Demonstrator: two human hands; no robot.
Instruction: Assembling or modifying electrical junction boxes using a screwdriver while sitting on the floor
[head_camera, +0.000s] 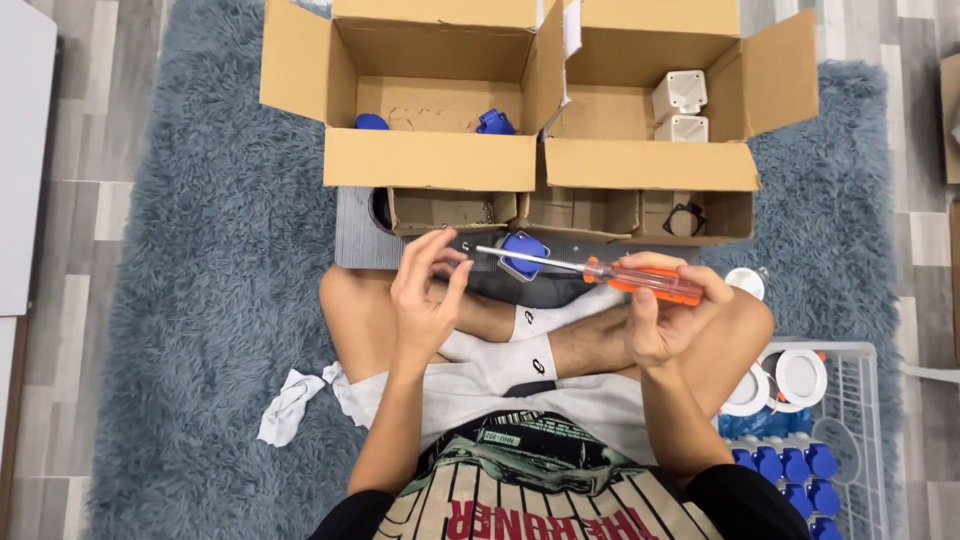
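The person sits cross-legged on a grey-blue shaggy rug (200, 250) and works with one screwdriver (600, 270), which has an orange handle and a thin metal shaft. The right hand (665, 315) is closed around the handle and holds the tool almost level, its tip pointing to the left. The left hand (425, 290) is raised with fingers loosely bent near the tip; if something small is pinched between them, I cannot tell. Just behind the shaft lies one blue-and-white part (522, 254) on a dark grey mat (355, 235). Two open cardboard boxes stand side by side, touching: the left box (430, 160) holds two blue pieces, the right box (650, 165) holds two white square parts. A white wire basket (860, 420) by the right knee holds round white fittings and several blue caps. One white cloth (290, 405) lies by the left thigh. Around the rug, grey wooden floor (80, 200) stays free on the left side.
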